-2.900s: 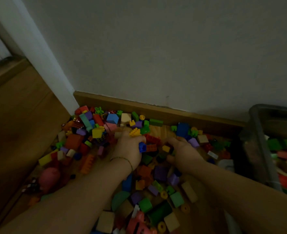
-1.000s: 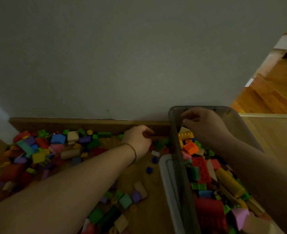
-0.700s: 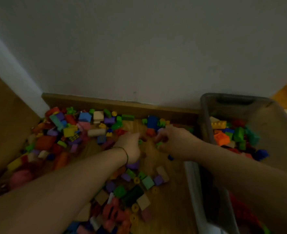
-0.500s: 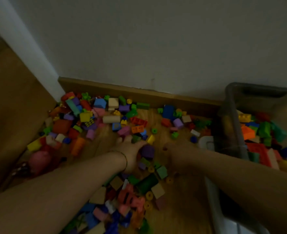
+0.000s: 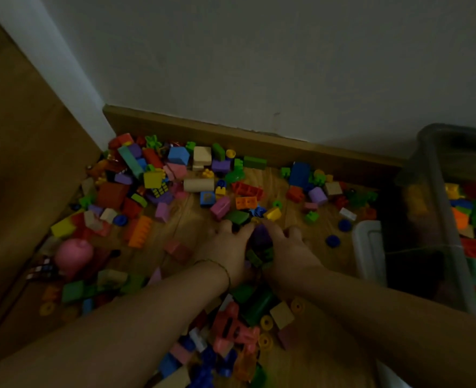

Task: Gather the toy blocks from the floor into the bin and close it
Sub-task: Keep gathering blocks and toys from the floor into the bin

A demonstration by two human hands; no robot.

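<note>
Both hands are down on the wooden floor (image 5: 188, 219), in the middle of the scattered multicoloured plastic toy blocks (image 5: 153, 180). The left hand (image 5: 225, 250) and the right hand (image 5: 290, 253) press toward each other. Between them sits a small cluster of blocks, with a dark purple rounded block (image 5: 260, 236) on top and some green pieces below. The grip of each hand is closed on this cluster, with the fingers curving over it from both sides. How many pieces are inside I cannot tell, because the light is weak.

The translucent grey plastic bin (image 5: 438, 169) stands at the right, near the grey wall (image 5: 259, 65). It is open and partly filled. A pale grey plastic piece (image 5: 369, 247) lies just beside it; it may be the lid, but I am not sure.

To do this scoop well, I think the little fingers should meet under the cluster, so that no gap stays below. The hands should then lift together, travel level to the right over the bin's side, and open only when they are inside it. A modest handful is safer than a full one that spills. Many blocks lie on the floor, so closing is far off.
</note>
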